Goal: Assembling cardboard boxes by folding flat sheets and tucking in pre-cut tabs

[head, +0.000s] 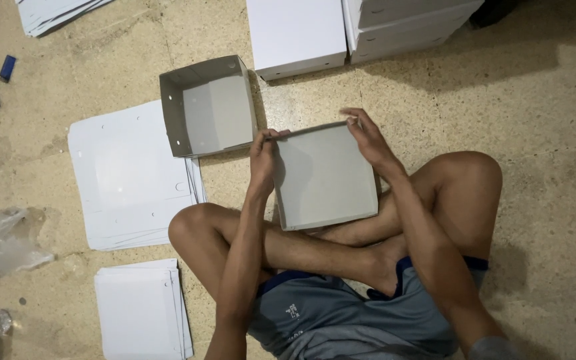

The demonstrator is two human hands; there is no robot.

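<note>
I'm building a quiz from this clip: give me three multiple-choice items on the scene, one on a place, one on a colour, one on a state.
1. Where is the folded open box?
A. on the floor beyond the left hand
B. on the person's lap
C. atop the closed boxes

2. What colour is the small flat object at far left?
A. red
B. blue
C. green

3. How is the cardboard sheet held?
A. by both hands
B. by one hand
C. untouched

Answers: A, it sits past the left hand; B, plainly blue; A, the right hand grips its top edge too.

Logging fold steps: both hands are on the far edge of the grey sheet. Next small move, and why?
Probably fold that far edge upright. The left hand and right hand pinch the grey sheet at its far corners, still nearly flat, while the folded box beside it has raised walls.
</note>
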